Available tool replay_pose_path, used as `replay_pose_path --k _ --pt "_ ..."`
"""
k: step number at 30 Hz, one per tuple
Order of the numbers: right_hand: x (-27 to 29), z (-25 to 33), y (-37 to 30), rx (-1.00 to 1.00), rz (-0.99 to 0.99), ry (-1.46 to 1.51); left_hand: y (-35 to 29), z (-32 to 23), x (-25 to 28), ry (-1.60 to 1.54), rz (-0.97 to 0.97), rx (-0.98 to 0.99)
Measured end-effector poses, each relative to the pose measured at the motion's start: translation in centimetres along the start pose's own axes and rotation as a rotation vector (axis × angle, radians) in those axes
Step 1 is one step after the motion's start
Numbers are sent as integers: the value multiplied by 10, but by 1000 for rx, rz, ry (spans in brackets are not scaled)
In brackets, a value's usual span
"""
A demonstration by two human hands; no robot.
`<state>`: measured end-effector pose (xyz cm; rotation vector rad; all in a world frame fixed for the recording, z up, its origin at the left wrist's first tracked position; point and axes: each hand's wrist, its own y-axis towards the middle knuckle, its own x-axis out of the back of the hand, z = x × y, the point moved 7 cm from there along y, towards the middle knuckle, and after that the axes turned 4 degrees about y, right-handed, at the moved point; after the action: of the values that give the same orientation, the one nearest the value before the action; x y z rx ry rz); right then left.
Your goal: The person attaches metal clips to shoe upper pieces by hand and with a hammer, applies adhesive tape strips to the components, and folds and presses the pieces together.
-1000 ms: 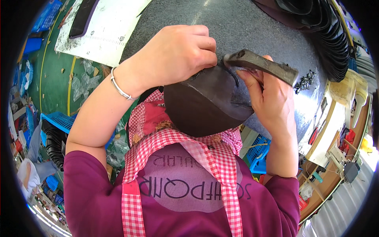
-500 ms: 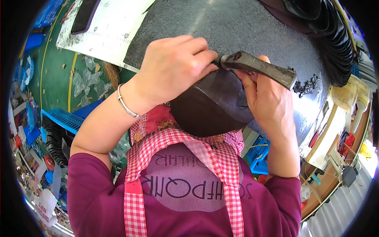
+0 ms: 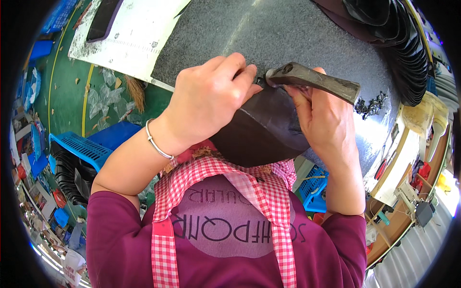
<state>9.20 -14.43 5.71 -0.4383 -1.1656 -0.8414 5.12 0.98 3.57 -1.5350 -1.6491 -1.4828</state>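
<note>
A dark brown leather-like piece [image 3: 269, 129], curved and folded, lies over the near edge of the worktop against my apron. My left hand [image 3: 211, 93] is closed at its upper left edge, thumb and fingertips pinched together there. A small black bit shows just beyond those fingertips. My right hand [image 3: 329, 115] grips a hammer [image 3: 312, 82] close to its metal head. The hammer's round face rests at or just above the piece's far edge, beside my left fingertips. Most of the handle is hidden by my right hand.
Black scraps [image 3: 372, 105] lie on the grey worktop [image 3: 216, 38] to the right. A stack of dark pieces [image 3: 408, 62] stands at the far right. A phone [image 3: 103, 19] lies on a white sheet [image 3: 139, 33] at the far left. Blue baskets [image 3: 84, 146] stand below.
My left hand has drawn slightly back toward me, its fingertips lower along the piece's edge. The hammer head has shifted a little left; my right hand still grips it.
</note>
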Motion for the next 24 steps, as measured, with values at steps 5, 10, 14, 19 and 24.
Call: replay_pose_path --k 5,10,14,19,24 --pt "1 0 2 7 -21 33 -3 2 -7 -190 3 0" --pt "2 -6 2 -15 -19 45 -2 4 -9 -238 35 -29" --pt "12 -2 10 51 -87 86 -2 0 -7 -146 50 -81" --pt "8 13 9 9 -10 32 -4 -3 -9 -70 71 -130" --pt "2 20 8 -12 96 -128 -7 -3 -7 -12 62 -151"
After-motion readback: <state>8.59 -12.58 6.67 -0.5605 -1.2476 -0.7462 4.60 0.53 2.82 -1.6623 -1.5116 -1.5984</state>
